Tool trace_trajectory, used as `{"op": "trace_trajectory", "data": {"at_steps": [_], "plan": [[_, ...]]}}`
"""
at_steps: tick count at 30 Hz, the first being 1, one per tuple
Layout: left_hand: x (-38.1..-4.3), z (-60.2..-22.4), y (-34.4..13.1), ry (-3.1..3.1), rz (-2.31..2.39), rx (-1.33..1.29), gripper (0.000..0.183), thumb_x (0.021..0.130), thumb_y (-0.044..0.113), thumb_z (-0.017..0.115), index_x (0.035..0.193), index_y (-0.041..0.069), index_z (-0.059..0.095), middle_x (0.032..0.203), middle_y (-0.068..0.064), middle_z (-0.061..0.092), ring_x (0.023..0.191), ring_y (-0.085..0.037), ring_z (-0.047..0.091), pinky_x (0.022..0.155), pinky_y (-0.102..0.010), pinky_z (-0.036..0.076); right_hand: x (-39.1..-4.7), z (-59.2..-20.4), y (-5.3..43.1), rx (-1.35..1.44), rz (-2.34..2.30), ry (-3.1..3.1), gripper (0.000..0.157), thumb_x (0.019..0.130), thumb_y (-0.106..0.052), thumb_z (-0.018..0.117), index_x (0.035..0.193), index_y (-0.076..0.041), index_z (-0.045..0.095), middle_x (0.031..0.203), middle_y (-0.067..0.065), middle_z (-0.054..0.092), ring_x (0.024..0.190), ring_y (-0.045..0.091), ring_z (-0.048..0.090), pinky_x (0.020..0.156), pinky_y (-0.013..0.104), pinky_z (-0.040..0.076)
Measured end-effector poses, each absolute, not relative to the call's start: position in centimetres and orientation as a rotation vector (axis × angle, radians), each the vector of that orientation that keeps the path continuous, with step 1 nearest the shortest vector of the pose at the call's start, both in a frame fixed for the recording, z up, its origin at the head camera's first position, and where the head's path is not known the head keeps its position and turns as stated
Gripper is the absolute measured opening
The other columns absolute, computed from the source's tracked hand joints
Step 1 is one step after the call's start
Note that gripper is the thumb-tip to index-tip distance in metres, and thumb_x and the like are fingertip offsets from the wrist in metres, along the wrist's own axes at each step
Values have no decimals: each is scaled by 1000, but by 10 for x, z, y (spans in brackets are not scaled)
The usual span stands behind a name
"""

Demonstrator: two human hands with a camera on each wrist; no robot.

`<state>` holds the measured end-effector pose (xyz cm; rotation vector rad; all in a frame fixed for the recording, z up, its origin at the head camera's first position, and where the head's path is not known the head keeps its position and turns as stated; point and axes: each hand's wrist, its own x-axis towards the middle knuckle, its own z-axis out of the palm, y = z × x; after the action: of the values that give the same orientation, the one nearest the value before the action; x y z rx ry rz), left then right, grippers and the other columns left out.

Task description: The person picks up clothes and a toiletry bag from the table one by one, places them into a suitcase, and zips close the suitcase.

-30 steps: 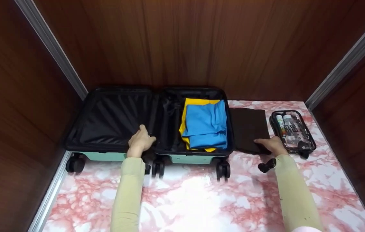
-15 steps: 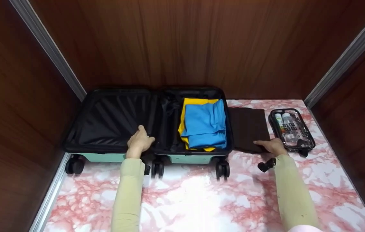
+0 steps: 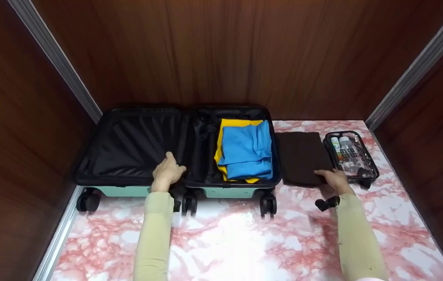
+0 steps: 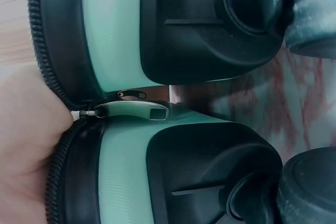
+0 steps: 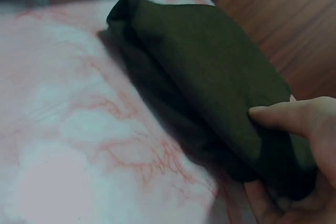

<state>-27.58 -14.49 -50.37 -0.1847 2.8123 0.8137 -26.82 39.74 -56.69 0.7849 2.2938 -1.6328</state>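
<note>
Wood-grain panels (image 3: 206, 50) stand behind and to both sides of the pink-and-white marbled surface (image 3: 233, 246). We log an open suitcase (image 3: 185, 136), mint outside and black inside, lying flat along the surface's back edge, its wheels (image 3: 88, 201) toward the front edge. Its right half holds a folded blue cloth (image 3: 245, 148) on top of a folded yellow cloth (image 3: 241, 121).

We find the dark folded cloth (image 3: 303, 156) on the surface just beside the suitcase's right side. The right hand (image 3: 335, 180) pinches its front right corner, thumb on top, fingers underneath, with little gap between; whether that corner is raised we cannot tell.

Left hand (image 3: 168, 171): on the suitcase's front edge, near where the halves meet. In the left wrist view we see it against the zipper (image 4: 38, 40); its fingers are mostly hidden, so we cannot tell how far it is open or whether it grips the rim.

Toward the surface's right edge we note a clear black-rimmed pouch (image 3: 367, 152) with a bottle (image 3: 345, 146) inside. Both sleeves (image 3: 153, 234) are pale yellow.
</note>
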Motion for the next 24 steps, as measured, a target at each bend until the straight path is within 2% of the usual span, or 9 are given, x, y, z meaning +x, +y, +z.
{"op": "trace_trajectory", "data": {"at_steps": [7,11,15,19,24], "plan": [[-273,-505,-148,2807,835,-185,78,101,30,60,158,-2,18,141,-25,52,122,-48,53,101,-59,40,-266,-573,395,799,-1656,2349,82,93,-32,68,154,10,31,152,28,40,128,30,48,109,37,38],[-272,-505,-148,2802,832,-181,78,101,30,60,158,-3,18,140,-26,53,120,-48,54,100,-59,41,-263,-576,396,802,-1704,2315,81,96,-32,65,155,10,29,152,28,39,127,32,49,106,38,40],[-274,-505,-147,2819,810,-189,78,100,30,61,157,-3,20,141,-27,52,121,-49,54,99,-59,42,-260,-578,399,811,-1734,2300,81,97,-33,63,158,5,26,154,27,36,123,29,52,99,33,44],[-277,-505,-145,2829,811,-184,78,99,31,61,157,-3,20,142,-27,52,123,-49,53,100,-58,41,-258,-577,404,856,-1762,2300,80,95,-31,65,158,3,28,148,25,42,100,19,62,85,27,51],[-278,-505,-144,2826,818,-182,79,99,31,61,158,-3,20,143,-26,51,124,-49,52,101,-59,40,-257,-574,411,863,-1786,2250,74,93,-24,62,151,9,31,113,16,58,71,11,65,71,28,55]]}}
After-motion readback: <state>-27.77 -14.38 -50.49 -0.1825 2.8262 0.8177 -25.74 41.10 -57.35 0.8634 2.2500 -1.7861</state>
